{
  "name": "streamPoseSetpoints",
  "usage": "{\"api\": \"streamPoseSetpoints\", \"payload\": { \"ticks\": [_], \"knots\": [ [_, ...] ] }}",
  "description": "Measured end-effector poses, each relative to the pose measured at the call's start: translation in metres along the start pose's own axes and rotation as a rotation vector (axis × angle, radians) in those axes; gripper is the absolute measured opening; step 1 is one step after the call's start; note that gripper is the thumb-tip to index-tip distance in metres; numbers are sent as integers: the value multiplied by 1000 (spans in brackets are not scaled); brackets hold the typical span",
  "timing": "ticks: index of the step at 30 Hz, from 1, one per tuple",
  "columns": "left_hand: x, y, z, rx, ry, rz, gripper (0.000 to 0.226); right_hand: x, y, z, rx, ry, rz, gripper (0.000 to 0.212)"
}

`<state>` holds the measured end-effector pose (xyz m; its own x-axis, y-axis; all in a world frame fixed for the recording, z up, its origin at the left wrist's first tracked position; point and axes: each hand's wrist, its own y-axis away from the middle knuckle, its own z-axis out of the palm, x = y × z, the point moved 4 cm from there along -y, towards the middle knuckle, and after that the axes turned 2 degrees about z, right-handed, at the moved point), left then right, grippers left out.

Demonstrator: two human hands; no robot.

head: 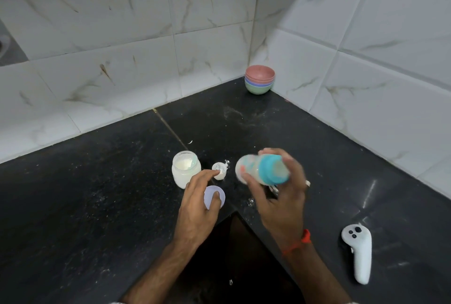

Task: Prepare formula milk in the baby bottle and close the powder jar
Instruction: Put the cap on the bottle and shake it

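My right hand [280,196] grips a baby bottle [256,169] with a teal collar, tipped on its side above the black counter and blurred by motion. An open glass powder jar [185,169] with white powder stands to the left. My left hand [197,203] hovers low over a pale lilac round lid [214,196] lying flat on the counter, fingers spread, thumb touching it. A small white scoop or cap [219,169] sits between the jar and the bottle.
A stack of coloured bowls [259,79] stands in the tiled back corner. A white handheld controller [358,252] lies at the right. Powder is spilled on the counter [97,181]. The counter's inner corner edge runs under my wrists.
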<state>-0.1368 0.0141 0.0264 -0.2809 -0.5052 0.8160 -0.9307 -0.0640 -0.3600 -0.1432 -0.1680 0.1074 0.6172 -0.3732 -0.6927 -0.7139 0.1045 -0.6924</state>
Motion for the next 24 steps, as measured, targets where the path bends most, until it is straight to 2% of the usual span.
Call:
{"api": "streamPoseSetpoints", "payload": {
  "ticks": [1, 2, 3, 4, 6, 7, 8, 9, 11, 13, 15, 16, 18, 20, 21, 24],
  "knots": [
    [1, -3, -1, -3, 10, 14, 50, 8, 2, 7, -154, 50, 91, 83],
    [3, -6, -2, -6, 19, 29, 50, 10, 6, 9, -237, 80, 144, 88],
    [6, -9, -4, -5, 30, 45, 48, 8, 7, 7, -222, 64, 160, 91],
    [9, -13, -6, 4, 45, 55, 45, 2, 5, 3, -139, 4, 157, 93],
    [11, -22, -10, 31, 103, 21, 36, -14, -1, -12, 58, -161, 61, 97],
    [10, -25, -11, 45, 144, -25, 32, -17, -4, -16, 100, -180, 4, 98],
    [8, -28, -11, 54, 186, -79, 29, -15, -6, -17, 95, -149, -29, 98],
    [6, -31, -11, 57, 223, -126, 27, -10, -7, -13, 21, -92, -7, 98],
    [6, -35, -11, 52, 274, -176, 27, -5, -6, -4, -152, 7, 116, 97],
    [9, -37, -12, 57, 309, -180, 28, -12, -9, -8, -41, -121, 154, 95],
    [9, -37, -12, 67, 333, -196, 28, -25, -15, -17, 115, -282, 47, 91],
    [9, -37, -11, 69, 340, -204, 28, -24, -18, -18, 164, -269, -6, 90],
    [9, -35, -9, 65, 341, -209, 29, -10, -17, -11, 129, -134, -4, 93],
    [11, -35, -8, 66, 325, -188, 30, 0, -13, 0, -41, -27, 130, 95],
    [12, -35, -8, 76, 310, -171, 31, -1, -12, 0, -45, -33, 162, 95],
    [16, -38, -14, 138, 249, -125, 31, -20, -21, -17, 168, -219, 19, 89]
  ]
}}
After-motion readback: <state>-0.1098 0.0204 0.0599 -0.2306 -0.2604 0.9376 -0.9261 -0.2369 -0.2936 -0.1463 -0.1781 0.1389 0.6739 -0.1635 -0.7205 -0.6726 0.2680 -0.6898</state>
